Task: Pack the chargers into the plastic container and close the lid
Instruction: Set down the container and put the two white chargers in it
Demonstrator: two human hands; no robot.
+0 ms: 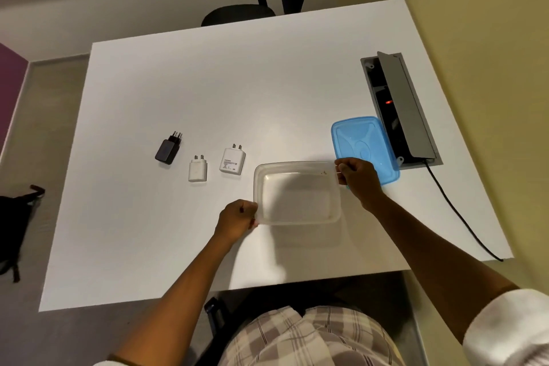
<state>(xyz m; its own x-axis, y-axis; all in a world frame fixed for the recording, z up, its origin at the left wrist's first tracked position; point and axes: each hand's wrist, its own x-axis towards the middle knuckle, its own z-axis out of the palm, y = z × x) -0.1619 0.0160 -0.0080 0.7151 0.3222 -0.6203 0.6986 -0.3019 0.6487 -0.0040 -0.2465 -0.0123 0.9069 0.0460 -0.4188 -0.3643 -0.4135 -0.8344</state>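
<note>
White desk (178, 92): left hand (237, 218) and right hand (358, 177) fingers pinch opposite corners of empty container (297, 199).

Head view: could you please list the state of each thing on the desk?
Plastic container: open, empty, held at two corners.
Blue lid: off, lying flat.
Black charger: unpacked, on desk.
Small white charger: unpacked.
Large white charger: unpacked.
Left hand: gripping container.
Right hand: gripping container.
Desk socket flap: open.

Both hands are gripping the clear container (297, 193) on the white table (208, 83): left hand (237, 217) at its seven o'clock corner, right hand (358, 177) at two o'clock. Three chargers are lying at its nine o'clock: black charger (168, 148), small white charger (197, 169), larger white charger (233, 160). The blue lid (361, 142) is lying at two o'clock.
</note>
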